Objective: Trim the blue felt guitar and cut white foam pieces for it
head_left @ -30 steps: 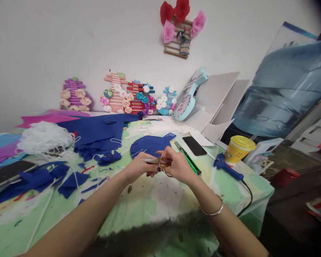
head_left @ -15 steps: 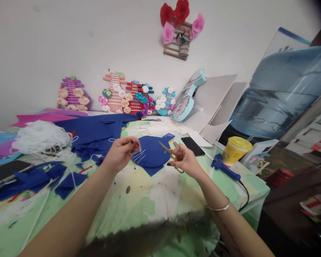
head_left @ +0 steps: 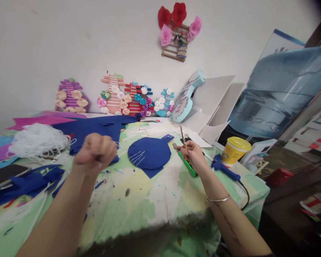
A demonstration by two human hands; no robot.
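I see a green-mottled tabletop (head_left: 131, 214) filling most of the lower view, and I set my clock around the round blue piece (head_left: 153, 153) lying flat on it, twelve being the far side. A big water bottle (head_left: 280, 94) looms between two and three, past the tabletop's edge. Pale boards (head_left: 216, 93) stand at two, and blue sheets (head_left: 91, 125) spread at ten. A tangled heap of white cord (head_left: 39, 141) sits at nine; near half past one, a light-blue guitar shape (head_left: 183, 107) tilts beside the boards. The blue piece, at dial centre, has a short tab (head_left: 168, 137) at two and a blue corner (head_left: 152, 174) showing beneath it at six. A yellow tub (head_left: 232, 154) stands at three, a blue glue gun (head_left: 227, 169) just nearer the camera. My left hand (head_left: 96, 151) is clenched in a fist at nine; I cannot tell whether anything is inside. My right hand (head_left: 193, 153), at three, is by a green cutter (head_left: 187, 165), whether touching I cannot tell; it grasps scissors (head_left: 183, 137), blades pointing up toward twelve. Fine white strips (head_left: 138, 156) fan across the blue piece at eight.
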